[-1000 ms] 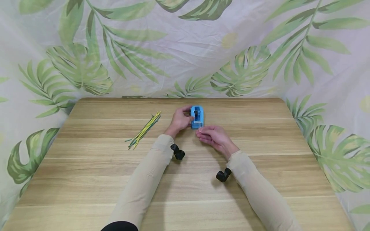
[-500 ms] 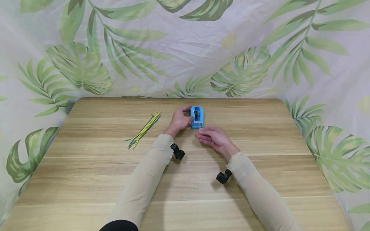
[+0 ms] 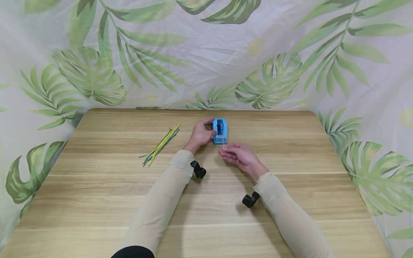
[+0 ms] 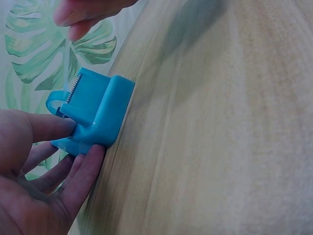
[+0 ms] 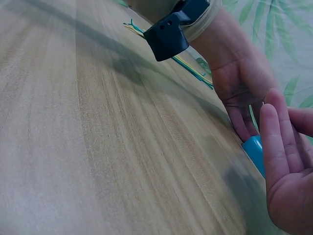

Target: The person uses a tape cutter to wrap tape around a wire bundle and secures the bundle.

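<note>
A blue tape dispenser [image 3: 220, 131] with a toothed cutting edge stands near the table's back edge. My left hand [image 3: 202, 133] grips it from the left; in the left wrist view the thumb lies on its side and the fingers [image 4: 84, 183] reach beneath and against it. My right hand [image 3: 242, 156] is just in front of the dispenser, thumb and forefinger pinching the end of a clear tape strip [image 4: 66, 63]. This strip stretches from the small roll up to those fingertips. In the right wrist view most of the dispenser is hidden behind the right hand.
A loose bundle of yellow and green twist-tie-like strands [image 3: 160, 146] lies to the left on the wooden table [image 3: 96, 200]. A leaf-patterned cloth [image 3: 206, 53] hangs behind the table. Black wrist cameras [image 3: 250, 200] stick out from both sleeves.
My right hand has shifted very slightly towards me, away from the dispenser, with the tape in its fingertips. The left hand and the dispenser stay where they were.
</note>
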Motion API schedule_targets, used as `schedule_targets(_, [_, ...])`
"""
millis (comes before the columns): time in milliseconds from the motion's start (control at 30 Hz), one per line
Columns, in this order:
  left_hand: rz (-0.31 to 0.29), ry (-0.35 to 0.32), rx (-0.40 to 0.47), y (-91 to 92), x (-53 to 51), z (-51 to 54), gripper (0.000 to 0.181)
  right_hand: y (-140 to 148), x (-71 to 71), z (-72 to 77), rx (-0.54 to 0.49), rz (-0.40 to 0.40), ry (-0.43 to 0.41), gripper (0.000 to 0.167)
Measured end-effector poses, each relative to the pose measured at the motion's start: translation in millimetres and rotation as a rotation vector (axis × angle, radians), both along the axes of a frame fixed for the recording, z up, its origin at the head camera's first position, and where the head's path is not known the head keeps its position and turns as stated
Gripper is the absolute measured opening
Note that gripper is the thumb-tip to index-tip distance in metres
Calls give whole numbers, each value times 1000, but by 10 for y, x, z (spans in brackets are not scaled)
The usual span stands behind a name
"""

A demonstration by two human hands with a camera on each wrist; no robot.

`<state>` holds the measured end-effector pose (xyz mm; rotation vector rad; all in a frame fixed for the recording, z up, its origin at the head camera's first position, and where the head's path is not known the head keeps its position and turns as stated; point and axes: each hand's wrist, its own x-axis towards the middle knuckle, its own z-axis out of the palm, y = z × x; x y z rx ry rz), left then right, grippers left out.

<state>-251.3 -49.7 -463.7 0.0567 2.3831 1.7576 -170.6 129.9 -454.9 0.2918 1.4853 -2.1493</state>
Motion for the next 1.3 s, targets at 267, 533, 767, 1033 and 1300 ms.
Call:
schedule_targets(267, [0,4,5,7,-4,-4,59,7,36,-2,3,3,7,40])
schedule_targets(533, [-5,3,-9,11,-7,5,59,18,84,6,19,6,-4,41])
schedule_targets(767, [4,-3,-8,16,-14,-8,59,15,124,-3,16,15,12,40])
schedule_targets(1033, [9,-6,-12,9,-15,-16,58,6,158,-35,-6,23,25,38])
schedule_targets(1300, [8,-1,-16,5,-10,-25,58,18,184,-36,-10,29,24,38])
